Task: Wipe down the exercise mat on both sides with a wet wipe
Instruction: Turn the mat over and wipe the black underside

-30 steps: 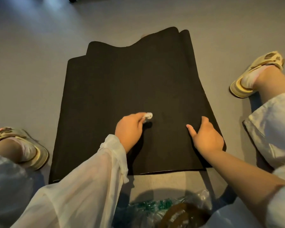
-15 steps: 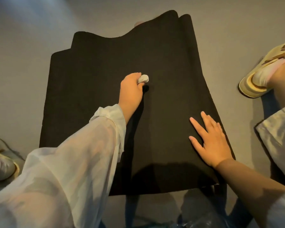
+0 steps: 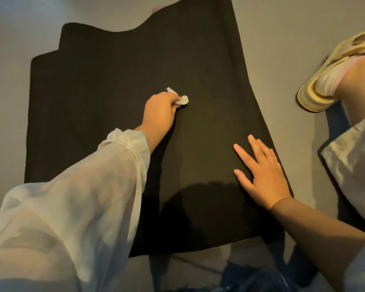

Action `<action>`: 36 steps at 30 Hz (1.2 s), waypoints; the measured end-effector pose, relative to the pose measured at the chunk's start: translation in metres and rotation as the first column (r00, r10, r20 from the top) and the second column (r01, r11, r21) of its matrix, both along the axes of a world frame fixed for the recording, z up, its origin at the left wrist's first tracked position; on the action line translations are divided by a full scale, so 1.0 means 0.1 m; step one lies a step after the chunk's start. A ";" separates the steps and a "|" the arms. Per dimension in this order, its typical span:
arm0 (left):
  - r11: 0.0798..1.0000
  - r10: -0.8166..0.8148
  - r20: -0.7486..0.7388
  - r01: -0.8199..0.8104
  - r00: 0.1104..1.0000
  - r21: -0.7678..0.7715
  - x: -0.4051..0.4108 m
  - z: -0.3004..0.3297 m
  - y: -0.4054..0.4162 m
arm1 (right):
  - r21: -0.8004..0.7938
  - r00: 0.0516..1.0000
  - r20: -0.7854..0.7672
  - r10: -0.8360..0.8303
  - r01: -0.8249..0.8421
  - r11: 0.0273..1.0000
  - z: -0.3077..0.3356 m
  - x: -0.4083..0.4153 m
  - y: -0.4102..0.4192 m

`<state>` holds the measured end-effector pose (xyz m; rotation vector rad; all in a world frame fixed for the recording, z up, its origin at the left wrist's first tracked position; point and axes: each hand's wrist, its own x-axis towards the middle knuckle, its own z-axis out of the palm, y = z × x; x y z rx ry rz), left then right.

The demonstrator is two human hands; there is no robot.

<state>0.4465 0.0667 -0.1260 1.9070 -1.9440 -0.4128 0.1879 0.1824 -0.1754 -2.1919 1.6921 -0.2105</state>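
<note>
A black exercise mat (image 3: pixel 105 85) lies folded in layers on the grey floor, its far edge wavy. My left hand (image 3: pixel 159 114) grips a small crumpled white wet wipe (image 3: pixel 181 99) and presses it on the mat near its middle. My right hand (image 3: pixel 261 173) lies flat with spread fingers on the mat's right side, close to its edge.
My right foot in a yellow patterned sandal (image 3: pixel 329 76) stands on the grey floor (image 3: pixel 282 39) right of the mat. A crinkled plastic bag (image 3: pixel 261 281) lies in front of the mat's near edge. My white sleeve covers the mat's near left part.
My left hand with the wipe has slid away from me, from the near part of the mat to its middle. My right hand went from curled to flat on the mat.
</note>
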 end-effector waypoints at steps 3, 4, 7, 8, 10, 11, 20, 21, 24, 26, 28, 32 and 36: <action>0.992 -0.124 0.006 0.124 0.992 0.038 0.02 0.08 0.34 | -0.036 1.000 0.015 0.005 -0.005 0.999 0.00 -0.01 0.01; 0.986 -0.160 0.003 0.160 0.987 0.053 0.01 0.09 0.49 | -0.045 1.000 0.018 0.008 -0.008 0.999 0.00 -0.01 0.01; 0.972 -0.214 -0.013 0.214 0.977 0.100 0.00 0.10 0.93 | -0.041 1.000 0.007 0.004 -0.003 0.999 -0.01 -0.01 0.02; 0.966 -0.230 -0.016 0.230 0.973 0.120 0.00 0.11 1.06 | -0.040 1.000 0.000 0.003 -0.003 0.999 -0.01 -0.01 0.02; 0.945 -0.290 -0.041 0.292 0.956 0.148 0.00 0.11 1.31 | -0.039 1.000 -0.010 0.005 -0.005 0.999 0.00 -0.01 0.02; 0.928 -0.324 -0.051 0.328 0.945 0.177 -0.02 0.14 1.44 | -0.037 1.000 -0.016 0.005 -0.006 0.999 0.01 -0.01 0.02; 0.602 -0.698 -0.139 0.681 0.702 0.417 -0.09 0.09 2.34 | -0.028 0.997 -0.079 -0.001 -0.001 1.000 0.04 0.02 0.05; 0.501 -0.785 -0.146 0.755 0.602 0.423 -0.16 0.13 2.41 | -0.025 0.997 -0.076 -0.005 0.003 1.000 0.05 0.02 0.06; 0.467 -0.771 -0.261 0.794 0.581 0.389 -0.30 0.26 2.34 | -0.028 0.998 -0.060 -0.006 0.005 1.000 0.05 0.01 0.06; 0.649 -0.681 -0.310 0.743 0.663 0.163 -0.33 0.38 2.08 | -0.029 0.999 -0.053 -0.003 0.002 1.000 0.05 0.01 0.05; 0.823 -0.545 -0.301 0.568 0.783 -0.013 -0.34 0.49 1.72 | -0.023 0.999 -0.046 -0.001 0.000 1.000 0.05 0.01 0.06; 0.974 -0.204 -0.156 0.184 0.966 -0.136 -0.26 0.59 0.76 | -0.014 0.999 -0.039 -0.008 0.007 1.000 0.04 0.01 0.05; 0.987 0.000 -0.040 -0.006 0.999 -0.160 -0.17 0.46 0.01 | -0.011 1.000 0.002 0.000 0.000 1.000 0.04 0.00 0.05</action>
